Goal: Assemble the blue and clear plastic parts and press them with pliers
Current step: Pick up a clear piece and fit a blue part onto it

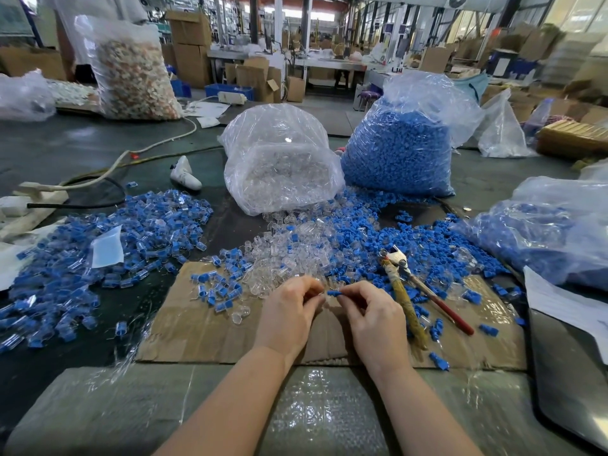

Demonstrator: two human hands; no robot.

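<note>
foreground: bubble wrap [316, 413] covers the near table edge, under both forearms.
left hand [289, 311]: fingers curled, tips drawn together over the cardboard; it seems to pinch a clear part [318, 292], though the piece is too small and glassy to be sure.
right hand [371, 315]: thumb and forefinger pinch a blue part [335, 293], its free end pointing at the left fingertips, just apart from them.
cardboard [197, 324]: flat sheet beneath the hands, strewn with loose pieces.
pliers [408, 284]: lying on the cardboard just right of the right hand, jaws away from the person; one handle red, the other wrapped in worn yellowish tape; neither hand touches them.
clear pile [289, 248]: heap of clear parts just beyond the hands, spilling from the mouth of a clear bag [279, 159] lying on its side.
blue pile [427, 238]: loose blue parts to the right of the clear pile, around the pliers' head.
blue bag [401, 149]: upright sack full of blue parts, beside the clear bag.
joined pile [108, 238]: wide spread of blue-and-clear pieces at left, on the dark table.
right edge: another bag [543, 232] holding blue parts, with white paper [559, 301] in front of it.
</note>
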